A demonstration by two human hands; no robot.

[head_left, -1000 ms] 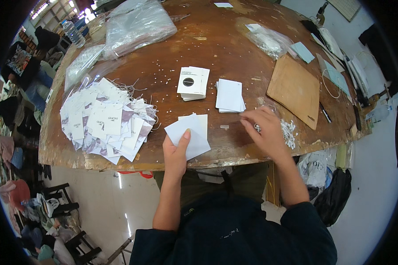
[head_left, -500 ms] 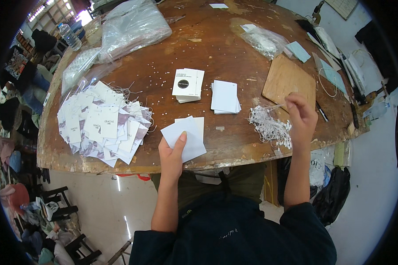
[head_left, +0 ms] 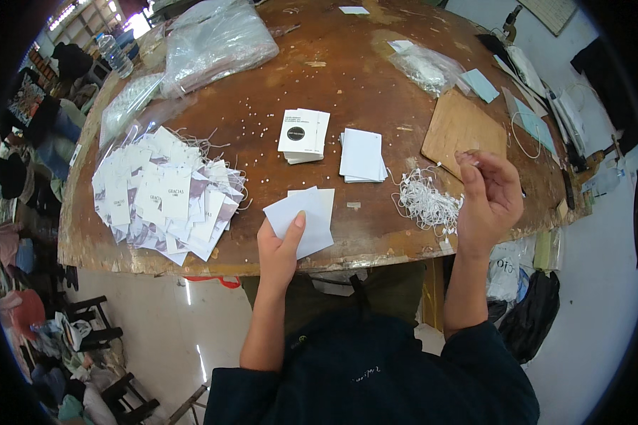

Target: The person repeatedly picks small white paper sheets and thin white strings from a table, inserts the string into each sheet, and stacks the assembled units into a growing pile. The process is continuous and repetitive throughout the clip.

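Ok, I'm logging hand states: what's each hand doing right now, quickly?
Left hand: closed, holding white cards.
Right hand: raised, partly curled; whether it pinches anything cannot be told.

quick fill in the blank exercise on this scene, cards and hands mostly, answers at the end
The left hand has its ____ on top of the white cards.
The stack with a black circle stands to the ____ of the plain white stack.
The right hand appears to the ____ of the tangled white strings.

Missing words: thumb; left; right.
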